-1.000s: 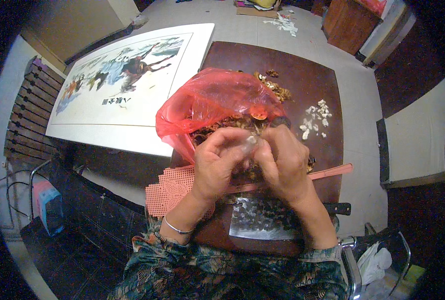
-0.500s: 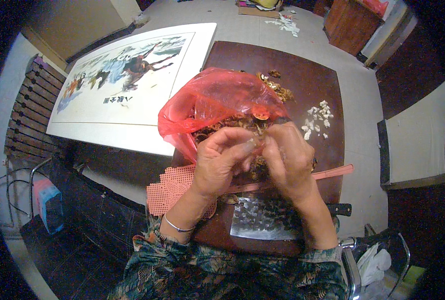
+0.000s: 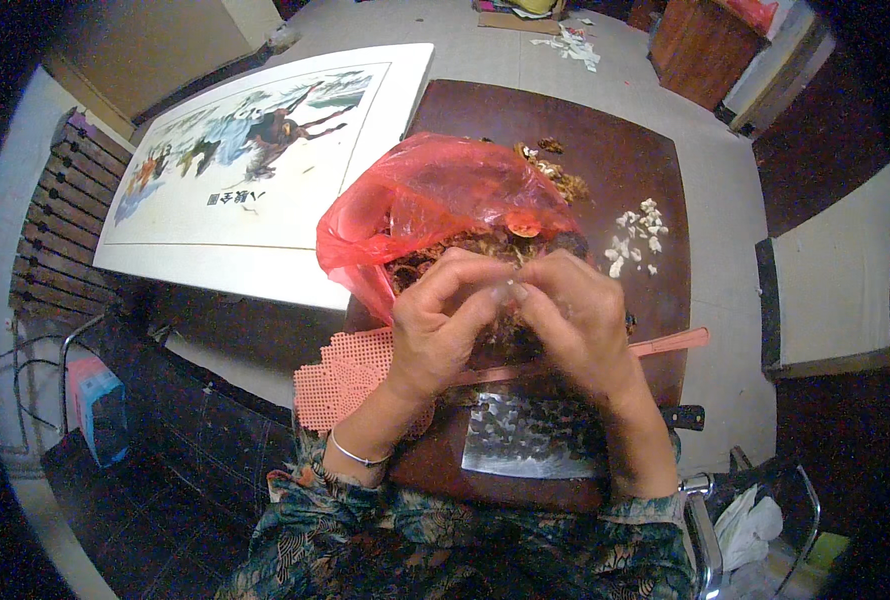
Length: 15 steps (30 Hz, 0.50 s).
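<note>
My left hand (image 3: 439, 325) and my right hand (image 3: 577, 318) meet over the table, thumbs and forefingers pinched together at a tiny pale bit too small to name. Just beyond them lies a red plastic bag (image 3: 445, 180), its mouth open toward me, holding dried, shrivelled brown pieces (image 3: 430, 262). Small white pieces (image 3: 635, 240) lie in a loose pile to the right. Nearer me, a cleaver (image 3: 525, 440) rests flat, its dark handle (image 3: 685, 418) partly behind my right forearm. A pink fly swatter (image 3: 340, 385) passes beneath my wrists.
The brown table (image 3: 655, 160) has more brown scraps (image 3: 565, 180) beyond the bag. To the left lies a large white panel (image 3: 265, 225) with a painting of horses. A black padded seat (image 3: 205, 430) is at lower left. White scraps (image 3: 573, 47) litter the far floor.
My right hand has turned slightly and its fingertips have come up against those of my left hand. Bag, cleaver and fly swatter stay in place.
</note>
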{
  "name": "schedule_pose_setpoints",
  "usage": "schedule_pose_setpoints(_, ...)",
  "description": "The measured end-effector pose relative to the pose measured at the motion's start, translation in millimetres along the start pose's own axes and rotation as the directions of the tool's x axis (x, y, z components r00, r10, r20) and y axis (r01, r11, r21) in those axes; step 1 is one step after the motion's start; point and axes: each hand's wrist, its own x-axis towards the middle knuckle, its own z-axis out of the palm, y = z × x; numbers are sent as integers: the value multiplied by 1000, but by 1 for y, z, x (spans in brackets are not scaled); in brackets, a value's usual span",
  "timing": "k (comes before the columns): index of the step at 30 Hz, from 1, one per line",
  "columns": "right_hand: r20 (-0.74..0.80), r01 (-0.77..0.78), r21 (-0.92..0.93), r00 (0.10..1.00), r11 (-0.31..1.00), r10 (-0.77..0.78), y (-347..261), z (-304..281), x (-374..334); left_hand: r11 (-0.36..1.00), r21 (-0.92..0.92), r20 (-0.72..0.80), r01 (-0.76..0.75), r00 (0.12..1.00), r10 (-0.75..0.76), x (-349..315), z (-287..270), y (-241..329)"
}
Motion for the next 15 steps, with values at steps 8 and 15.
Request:
schedule_pose_setpoints(8,70,-61,66,996,996,57,1,-7,1,995,-63,22,73,997,-72,0,0,0)
schedule_pose_setpoints(15,72,-46,12,996,999,45,4,-6,-1,1000,-17,63,-5,998,6,1,-3,-6)
